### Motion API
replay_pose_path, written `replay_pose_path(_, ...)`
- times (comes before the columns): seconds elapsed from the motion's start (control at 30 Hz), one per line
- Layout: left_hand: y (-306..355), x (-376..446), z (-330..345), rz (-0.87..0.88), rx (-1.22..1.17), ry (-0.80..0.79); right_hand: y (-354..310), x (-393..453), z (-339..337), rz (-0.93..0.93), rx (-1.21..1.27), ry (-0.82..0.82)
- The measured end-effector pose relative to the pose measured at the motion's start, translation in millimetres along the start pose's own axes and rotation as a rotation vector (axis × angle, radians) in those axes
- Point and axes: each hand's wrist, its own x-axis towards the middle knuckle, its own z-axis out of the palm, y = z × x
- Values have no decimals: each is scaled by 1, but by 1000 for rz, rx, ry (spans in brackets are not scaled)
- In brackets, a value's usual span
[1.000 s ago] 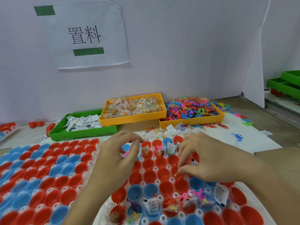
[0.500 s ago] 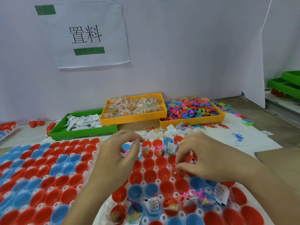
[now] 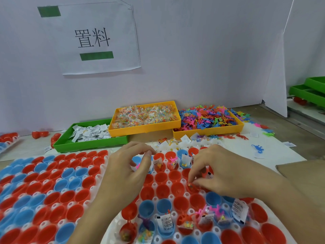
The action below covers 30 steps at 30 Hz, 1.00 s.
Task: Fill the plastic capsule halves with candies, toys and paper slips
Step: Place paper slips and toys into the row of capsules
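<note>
Hovering over the capsule halves (image 3: 162,190), both hands — left (image 3: 123,175), right (image 3: 228,175) — fingertips pinched on contents too hidden to identify

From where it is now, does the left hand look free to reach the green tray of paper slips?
Probably yes. The left hand hovers over the capsule halves, and the green tray lies just beyond it with its top open; nothing stands between them.

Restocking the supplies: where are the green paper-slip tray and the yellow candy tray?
green plastic tray of paper slips (image 3: 91,147): head view, front wall.
yellow plastic tray of wrapped candies (image 3: 144,128): head view, front wall.
</note>
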Motion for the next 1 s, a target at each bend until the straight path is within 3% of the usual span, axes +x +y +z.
replay_pose_path(0.8, 0, -1, 0, 4, 4, -4, -4, 0, 2, -33, -26, -88)
replay_pose_path(1.0, 0, -1, 0, 7, 9, 1, -1, 0, 1, -39, 5, -48)
